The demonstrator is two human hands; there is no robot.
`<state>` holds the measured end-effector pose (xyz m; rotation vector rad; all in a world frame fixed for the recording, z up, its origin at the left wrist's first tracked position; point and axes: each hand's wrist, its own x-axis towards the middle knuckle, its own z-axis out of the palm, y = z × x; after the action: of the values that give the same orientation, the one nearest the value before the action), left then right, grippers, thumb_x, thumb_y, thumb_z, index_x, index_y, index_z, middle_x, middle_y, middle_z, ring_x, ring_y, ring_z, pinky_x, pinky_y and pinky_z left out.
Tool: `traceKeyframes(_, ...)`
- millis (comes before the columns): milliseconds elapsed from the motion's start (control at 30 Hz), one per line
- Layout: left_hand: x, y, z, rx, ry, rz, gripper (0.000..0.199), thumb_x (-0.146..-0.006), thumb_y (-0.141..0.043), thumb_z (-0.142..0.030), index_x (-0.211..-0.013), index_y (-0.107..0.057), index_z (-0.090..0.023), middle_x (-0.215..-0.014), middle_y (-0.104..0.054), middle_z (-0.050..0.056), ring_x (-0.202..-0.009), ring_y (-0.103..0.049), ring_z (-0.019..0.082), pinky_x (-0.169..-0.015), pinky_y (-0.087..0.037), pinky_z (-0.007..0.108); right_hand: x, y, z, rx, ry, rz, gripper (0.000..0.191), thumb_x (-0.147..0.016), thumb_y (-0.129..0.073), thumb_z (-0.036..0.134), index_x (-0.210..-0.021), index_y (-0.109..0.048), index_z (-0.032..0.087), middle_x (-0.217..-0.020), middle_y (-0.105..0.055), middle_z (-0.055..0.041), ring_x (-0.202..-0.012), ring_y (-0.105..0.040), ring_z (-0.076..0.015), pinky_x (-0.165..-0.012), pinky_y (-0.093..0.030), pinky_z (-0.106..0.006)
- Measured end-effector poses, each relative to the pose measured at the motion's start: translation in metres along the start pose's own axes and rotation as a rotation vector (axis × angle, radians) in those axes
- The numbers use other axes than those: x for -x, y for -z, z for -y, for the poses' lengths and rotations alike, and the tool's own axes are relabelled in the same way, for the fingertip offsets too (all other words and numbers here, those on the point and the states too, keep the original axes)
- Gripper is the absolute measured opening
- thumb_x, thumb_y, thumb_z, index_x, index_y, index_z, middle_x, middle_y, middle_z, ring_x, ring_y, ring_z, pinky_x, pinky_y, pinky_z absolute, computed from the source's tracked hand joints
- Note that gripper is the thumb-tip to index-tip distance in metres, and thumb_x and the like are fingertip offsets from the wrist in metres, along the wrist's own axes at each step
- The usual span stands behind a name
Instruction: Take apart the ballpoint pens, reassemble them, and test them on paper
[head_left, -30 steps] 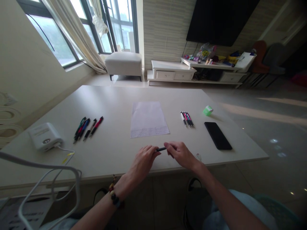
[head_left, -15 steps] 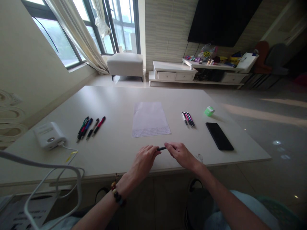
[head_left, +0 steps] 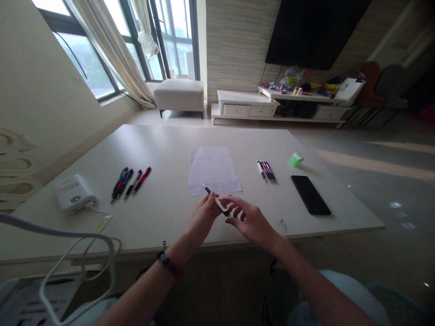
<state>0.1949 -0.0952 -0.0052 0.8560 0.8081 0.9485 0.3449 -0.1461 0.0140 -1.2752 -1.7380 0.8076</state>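
A black and white pen (head_left: 221, 207) is held at a slant above the table's near edge, its dark tip pointing up and left over the paper's lower edge. My left hand (head_left: 203, 216) pinches it around the middle. At the pen's lower end, my right hand (head_left: 249, 221) has its fingers curled and the thumb against the pen's end. Just beyond lies a white sheet of paper (head_left: 213, 165) with lines of handwriting across its near part.
Left on the white table (head_left: 163, 226) lie several pens (head_left: 123, 183) and a white device (head_left: 73, 192) with a cable. To the right are several slim pens (head_left: 267, 171), a green and white container (head_left: 296, 159), a black phone (head_left: 310, 194) and a small clear item (head_left: 282, 225).
The pen has turned from nearly level to slanted, and more of it shows. My right-hand fingers have loosened and spread around its lower end. My left hand has rotated with it.
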Motion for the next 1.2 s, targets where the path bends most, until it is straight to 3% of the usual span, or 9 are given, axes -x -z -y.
traceKeyframes(67,0.000,-0.004,0.008,0.023,0.040,0.058,0.037,-0.085,-0.048,-0.053,-0.091,-0.050,-0.017,-0.094,-0.070,0.011,-0.082,-0.067,0.020,-0.076,-0.051,0.036,0.001,-0.005,0.003,0.022,0.090,0.014,0.031,-0.082,-0.055,0.019,-0.111,-0.061,0.028,-0.105,-0.065,-0.0044,-0.088,-0.061,-0.0170,-0.079,-0.048,-0.031)
traceKeyframes(133,0.002,-0.008,0.014,-0.094,0.042,0.124,0.044,-0.088,-0.039,-0.056,-0.097,-0.054,-0.015,-0.095,-0.069,0.011,-0.084,-0.067,0.020,-0.078,-0.052,0.037,-0.001,-0.005,0.004,0.010,0.104,-0.085,0.020,-0.085,-0.052,0.021,-0.100,-0.064,0.026,-0.101,-0.065,-0.0053,-0.093,-0.060,-0.0185,-0.083,-0.047,-0.032)
traceKeyframes(200,0.004,-0.008,0.017,-0.378,-0.032,0.158,0.050,-0.091,-0.030,-0.056,-0.101,-0.057,-0.015,-0.097,-0.069,0.012,-0.090,-0.066,0.022,-0.082,-0.050,0.040,-0.009,0.004,0.004,-0.082,0.022,-0.326,0.014,-0.085,-0.055,0.029,-0.094,-0.063,0.023,-0.097,-0.065,-0.0061,-0.089,-0.060,-0.0187,-0.080,-0.047,-0.032)
traceKeyframes(300,0.004,0.001,0.016,-1.018,-0.323,0.130,0.040,-0.092,-0.037,-0.045,-0.111,-0.059,-0.018,-0.117,-0.063,0.012,-0.115,-0.054,0.026,-0.100,-0.038,0.048,-0.023,0.031,-0.003,-0.472,-0.146,-0.646,0.019,-0.084,-0.055,0.038,-0.089,-0.058,0.020,-0.093,-0.063,-0.0059,-0.087,-0.059,-0.0180,-0.076,-0.047,-0.031)
traceKeyframes(400,0.001,0.016,0.016,-1.512,-0.552,0.065,0.041,-0.091,-0.045,-0.032,-0.130,-0.047,-0.019,-0.142,-0.041,0.012,-0.135,-0.029,0.028,-0.110,-0.018,0.053,-0.031,0.058,-0.011,-0.966,-0.327,-0.560,0.015,-0.083,-0.054,0.035,-0.082,-0.053,0.020,-0.068,-0.054,0.0003,-0.063,-0.054,-0.0128,-0.063,-0.047,-0.028)
traceKeyframes(500,-0.003,0.027,0.018,-1.744,-0.502,0.011,0.049,-0.091,-0.043,-0.034,-0.137,-0.038,-0.017,-0.147,-0.032,0.015,-0.138,-0.022,0.031,-0.108,-0.019,0.058,-0.028,0.075,-0.016,-1.180,-0.395,-0.455,0.028,-0.084,-0.048,0.043,-0.068,-0.045,0.020,-0.052,-0.033,0.0058,-0.044,-0.034,-0.0095,-0.046,-0.037,-0.024)
traceKeyframes(733,-0.001,0.027,0.018,-1.838,-0.450,0.017,0.047,-0.092,-0.039,-0.036,-0.135,-0.040,-0.017,-0.144,-0.038,0.015,-0.134,-0.030,0.033,-0.106,-0.023,0.058,-0.021,0.082,-0.024,-1.168,-0.312,-0.410,0.034,-0.082,-0.040,0.037,-0.055,-0.026,0.022,-0.047,-0.016,0.0074,-0.041,-0.012,-0.0092,-0.037,-0.021,-0.024)
traceKeyframes(1033,0.024,0.016,0.020,-1.860,-0.500,0.093,0.040,-0.090,-0.045,-0.029,-0.126,-0.049,-0.015,-0.136,-0.047,0.017,-0.125,-0.041,0.033,-0.103,-0.030,0.053,-0.029,0.081,-0.028,-1.192,-0.311,-0.387,0.027,-0.080,-0.043,0.039,-0.061,-0.036,0.022,-0.047,-0.017,0.0089,-0.041,-0.013,-0.0087,-0.037,-0.020,-0.022)
traceKeyframes(1200,0.036,0.014,0.024,-1.810,-0.519,0.206,0.049,-0.090,-0.044,-0.036,-0.134,-0.040,-0.015,-0.143,-0.037,0.016,-0.133,-0.031,0.032,-0.107,-0.026,0.052,-0.034,0.079,-0.027,-1.169,-0.336,-0.354,0.024,-0.081,-0.043,0.041,-0.067,-0.043,0.021,-0.046,-0.019,0.0095,-0.038,-0.015,-0.0084,-0.036,-0.019,-0.022)
